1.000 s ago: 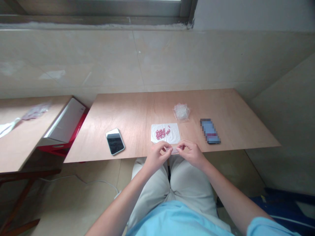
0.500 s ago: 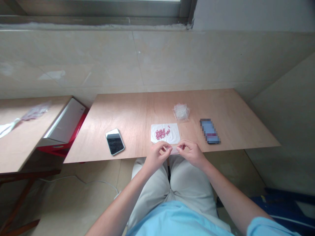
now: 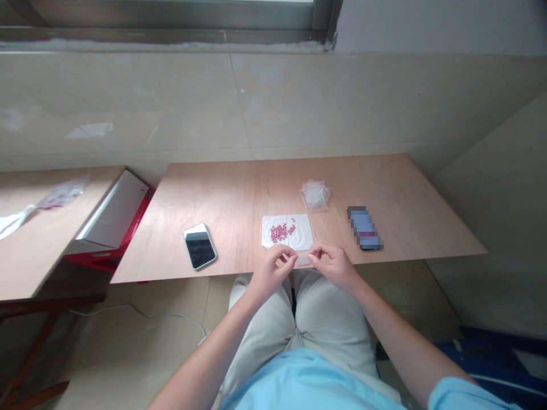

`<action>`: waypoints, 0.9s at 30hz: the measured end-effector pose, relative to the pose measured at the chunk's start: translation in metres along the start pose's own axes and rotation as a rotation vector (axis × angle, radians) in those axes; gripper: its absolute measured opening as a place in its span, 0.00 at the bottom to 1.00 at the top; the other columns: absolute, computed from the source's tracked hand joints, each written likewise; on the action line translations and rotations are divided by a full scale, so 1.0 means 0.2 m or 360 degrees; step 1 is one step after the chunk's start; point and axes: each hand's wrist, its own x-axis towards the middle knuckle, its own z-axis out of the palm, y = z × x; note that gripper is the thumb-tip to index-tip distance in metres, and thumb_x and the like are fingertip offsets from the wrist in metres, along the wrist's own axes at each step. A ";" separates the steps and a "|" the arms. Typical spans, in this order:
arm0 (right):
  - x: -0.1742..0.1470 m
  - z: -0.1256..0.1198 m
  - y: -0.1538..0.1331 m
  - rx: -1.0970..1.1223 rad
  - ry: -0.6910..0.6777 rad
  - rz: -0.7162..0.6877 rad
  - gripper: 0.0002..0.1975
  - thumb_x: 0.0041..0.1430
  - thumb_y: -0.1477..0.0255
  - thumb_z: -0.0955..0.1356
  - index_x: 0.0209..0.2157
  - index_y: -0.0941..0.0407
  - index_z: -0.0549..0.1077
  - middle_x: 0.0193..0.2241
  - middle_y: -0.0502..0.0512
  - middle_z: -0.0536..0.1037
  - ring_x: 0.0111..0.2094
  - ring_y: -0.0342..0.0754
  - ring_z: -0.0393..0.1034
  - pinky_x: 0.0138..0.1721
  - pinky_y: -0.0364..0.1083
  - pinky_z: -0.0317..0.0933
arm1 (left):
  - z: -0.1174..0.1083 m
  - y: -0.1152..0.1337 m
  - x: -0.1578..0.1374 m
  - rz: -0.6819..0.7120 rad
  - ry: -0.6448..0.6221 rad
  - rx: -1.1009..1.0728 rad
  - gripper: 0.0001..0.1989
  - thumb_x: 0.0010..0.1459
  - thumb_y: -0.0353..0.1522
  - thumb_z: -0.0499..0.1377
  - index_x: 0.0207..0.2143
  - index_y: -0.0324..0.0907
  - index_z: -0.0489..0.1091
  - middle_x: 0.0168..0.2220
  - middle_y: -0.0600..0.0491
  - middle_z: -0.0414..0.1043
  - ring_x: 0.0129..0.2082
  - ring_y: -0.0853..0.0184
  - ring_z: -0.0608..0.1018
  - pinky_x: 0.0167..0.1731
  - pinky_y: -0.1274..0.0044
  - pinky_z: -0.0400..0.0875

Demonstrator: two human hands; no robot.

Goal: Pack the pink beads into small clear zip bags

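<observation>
Plastic bag [image 3: 303,260], contents unclear, pinched between fingertips of left hand [image 3: 277,265] and right hand [image 3: 331,263], at front edge of table [image 3: 231,199].
Pink beads [image 3: 279,232] on white tissue [image 3: 303,230]; stacked clear bags [image 3: 315,195] behind; phone [image 3: 365,229] at right, screen pixelated.

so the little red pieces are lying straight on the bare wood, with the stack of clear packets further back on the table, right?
Not quite: the head view shows the little red pieces lying on a white sheet, not straight on the bare wood. The stack of clear packets is indeed further back on the table.
</observation>
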 end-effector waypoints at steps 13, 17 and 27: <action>0.00 -0.01 -0.01 0.0003 0.0032 0.0025 0.04 0.62 0.71 0.69 0.31 0.54 0.74 0.29 0.51 0.76 0.31 0.48 0.69 0.36 0.47 0.64 | -0.02 -0.01 0.01 -0.0016 0.0048 -0.0065 0.09 0.66 0.37 0.59 0.37 0.42 0.75 0.38 0.50 0.77 0.38 0.65 0.76 0.39 0.73 0.71; 0.00 -0.01 -0.01 -0.0001 0.0040 0.0030 0.05 0.62 0.71 0.69 0.32 0.54 0.74 0.29 0.51 0.76 0.31 0.48 0.70 0.36 0.47 0.64 | -0.02 -0.02 0.01 0.0008 0.0018 -0.0059 0.10 0.67 0.37 0.57 0.38 0.43 0.76 0.38 0.49 0.77 0.38 0.65 0.76 0.40 0.73 0.71; 0.00 -0.01 -0.01 0.0008 0.0040 0.0023 0.04 0.61 0.73 0.69 0.31 0.54 0.74 0.29 0.50 0.76 0.31 0.47 0.69 0.36 0.45 0.63 | -0.02 -0.02 0.01 0.0018 0.0040 -0.0052 0.09 0.67 0.36 0.58 0.38 0.42 0.75 0.38 0.50 0.77 0.38 0.66 0.76 0.39 0.74 0.70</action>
